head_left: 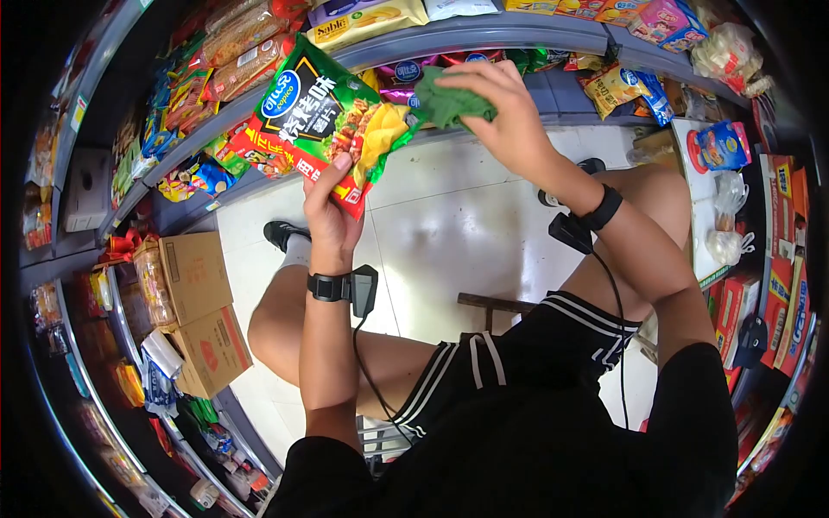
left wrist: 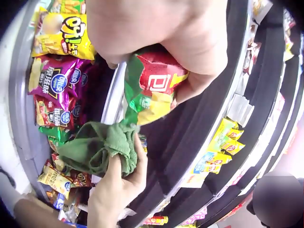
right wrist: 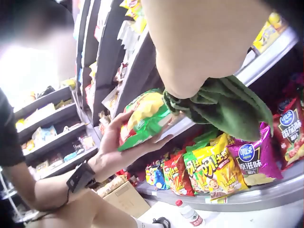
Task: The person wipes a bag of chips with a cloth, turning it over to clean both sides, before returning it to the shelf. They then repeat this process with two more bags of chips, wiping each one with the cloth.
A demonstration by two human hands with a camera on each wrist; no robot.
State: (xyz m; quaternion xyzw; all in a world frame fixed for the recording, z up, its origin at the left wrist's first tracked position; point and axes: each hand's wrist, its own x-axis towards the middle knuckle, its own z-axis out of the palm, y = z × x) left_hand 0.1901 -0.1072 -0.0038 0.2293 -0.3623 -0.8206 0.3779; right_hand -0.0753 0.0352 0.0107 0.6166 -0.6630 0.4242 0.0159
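My left hand [head_left: 332, 207] grips a green and red bag of chips [head_left: 324, 121] by its lower end, thumb on the printed front. The fingers of my right hand [head_left: 509, 112] are curled round a bunched green cloth [head_left: 449, 99], which is at the bag's right edge. In the left wrist view the cloth [left wrist: 99, 147] meets the edge of the bag [left wrist: 154, 85], pinched by the right hand [left wrist: 118, 190]. The right wrist view shows the cloth [right wrist: 223, 104] hanging from the right hand [right wrist: 204, 42], and the left hand [right wrist: 111, 147] round the bag [right wrist: 145, 114].
Curved shelves [head_left: 484, 34] of snack bags run in front and along both sides. Cardboard boxes [head_left: 194, 276] stand on the left, and red boxes [head_left: 781, 207] are on the right. A bottle [right wrist: 190, 213] with a red cap is on the floor. Wrist camera cables hang over the legs.
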